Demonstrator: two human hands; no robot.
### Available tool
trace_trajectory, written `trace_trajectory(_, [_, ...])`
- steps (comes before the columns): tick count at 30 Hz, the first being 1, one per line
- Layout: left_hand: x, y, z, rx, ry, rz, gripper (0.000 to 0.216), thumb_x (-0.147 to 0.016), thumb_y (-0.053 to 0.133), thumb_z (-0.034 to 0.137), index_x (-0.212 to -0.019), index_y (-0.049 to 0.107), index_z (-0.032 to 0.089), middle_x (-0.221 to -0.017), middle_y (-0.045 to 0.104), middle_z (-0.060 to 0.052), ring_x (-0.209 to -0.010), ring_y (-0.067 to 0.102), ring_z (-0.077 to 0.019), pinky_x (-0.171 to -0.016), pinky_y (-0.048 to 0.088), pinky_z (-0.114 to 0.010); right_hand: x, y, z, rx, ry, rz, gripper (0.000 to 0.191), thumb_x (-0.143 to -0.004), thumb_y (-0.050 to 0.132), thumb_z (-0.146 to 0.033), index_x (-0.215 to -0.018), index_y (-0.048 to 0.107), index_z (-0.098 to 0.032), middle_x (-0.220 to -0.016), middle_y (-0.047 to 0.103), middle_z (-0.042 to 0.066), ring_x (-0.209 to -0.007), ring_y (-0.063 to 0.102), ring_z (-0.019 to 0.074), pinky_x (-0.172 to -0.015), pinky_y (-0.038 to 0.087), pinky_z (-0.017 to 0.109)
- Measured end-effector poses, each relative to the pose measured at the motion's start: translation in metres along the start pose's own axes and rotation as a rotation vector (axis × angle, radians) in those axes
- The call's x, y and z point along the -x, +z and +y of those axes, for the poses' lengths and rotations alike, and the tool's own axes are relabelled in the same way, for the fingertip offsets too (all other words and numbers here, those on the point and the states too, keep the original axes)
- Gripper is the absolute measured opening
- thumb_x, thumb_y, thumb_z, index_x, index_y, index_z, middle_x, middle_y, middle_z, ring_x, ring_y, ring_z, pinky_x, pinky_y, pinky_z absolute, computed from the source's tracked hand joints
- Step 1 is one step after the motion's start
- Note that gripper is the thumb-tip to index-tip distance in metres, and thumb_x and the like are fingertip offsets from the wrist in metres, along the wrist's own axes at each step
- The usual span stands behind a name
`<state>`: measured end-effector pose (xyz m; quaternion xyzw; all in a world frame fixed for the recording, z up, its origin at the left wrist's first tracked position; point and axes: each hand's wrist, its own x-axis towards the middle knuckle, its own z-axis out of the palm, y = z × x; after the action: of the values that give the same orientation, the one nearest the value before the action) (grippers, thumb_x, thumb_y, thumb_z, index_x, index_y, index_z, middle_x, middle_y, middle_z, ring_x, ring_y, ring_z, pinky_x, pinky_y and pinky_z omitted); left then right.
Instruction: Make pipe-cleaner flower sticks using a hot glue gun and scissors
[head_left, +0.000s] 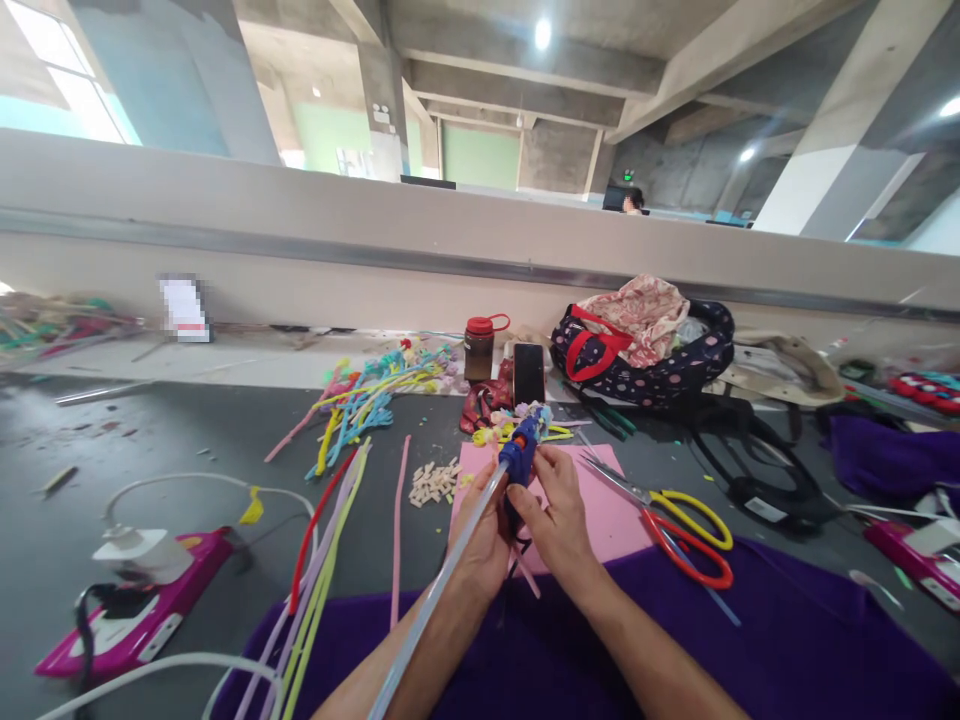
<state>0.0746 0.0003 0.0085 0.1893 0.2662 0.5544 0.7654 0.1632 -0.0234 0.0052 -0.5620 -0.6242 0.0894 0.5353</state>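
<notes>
My right hand [559,515] is closed round the handle of a blue hot glue gun [516,455], whose nozzle points away from me. A long clear glue stick [442,590] runs from its back end down toward me. Close on the left, my left hand [480,520] has its fingers curled, partly hidden by the gun and stick. A pink pipe cleaner stem [527,575] sticks out below, between the hands, and seems to be in the left fingers. Both hands are above a pink sheet [596,530]. Colourful fuzzy pieces [559,433] show beyond the nozzle.
Scissors [667,510] with yellow and red handles lie at right. Small wooden pieces [435,483], loose pipe cleaners [330,570] and a pile of pipe cleaner pieces [375,390] lie left. Behind stand a bottle [478,350], phone [529,373] and bag [645,375]. A power strip [142,610] is left.
</notes>
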Motion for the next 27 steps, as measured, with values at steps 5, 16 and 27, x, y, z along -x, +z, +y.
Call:
trace_trajectory(5, [0.002, 0.000, 0.005, -0.128, -0.003, 0.014, 0.032, -0.066, 0.072, 0.033, -0.094, 0.063, 0.021, -0.080, 0.069, 0.002, -0.057, 0.063, -0.0110, -0.047, 0.048, -0.019, 0.001, -0.007, -0.002, 0.113, -0.050, -0.063, 0.035, -0.082, 0.056, -0.035, -0.113, 0.056, -0.020, -0.109, 0.054, 0.011, -0.102, 0.050, 0.0252, -0.086, 0.043, 0.039])
trace_trajectory(16, [-0.006, -0.003, 0.021, -0.337, -0.182, -0.071, 0.032, -0.080, 0.056, 0.039, -0.101, 0.057, 0.015, -0.090, 0.069, -0.009, -0.046, 0.058, -0.0085, -0.035, 0.045, -0.018, -0.045, -0.086, 0.025, 0.361, -0.344, -0.108, 0.046, -0.078, 0.061, -0.022, -0.124, 0.051, -0.023, -0.117, 0.053, 0.009, -0.106, 0.049, 0.0250, -0.090, 0.042, 0.040])
trace_trajectory(27, [-0.009, -0.004, 0.017, -0.493, -0.163, -0.075, 0.031, -0.079, 0.056, 0.042, -0.093, 0.061, 0.014, -0.084, 0.069, -0.007, -0.040, 0.055, -0.0072, -0.031, 0.041, -0.016, -0.047, -0.084, 0.043, 0.480, -0.547, -0.103, 0.024, -0.082, 0.059, -0.022, -0.105, 0.064, -0.019, -0.095, 0.066, 0.008, -0.086, 0.054, 0.0224, -0.075, 0.045, 0.037])
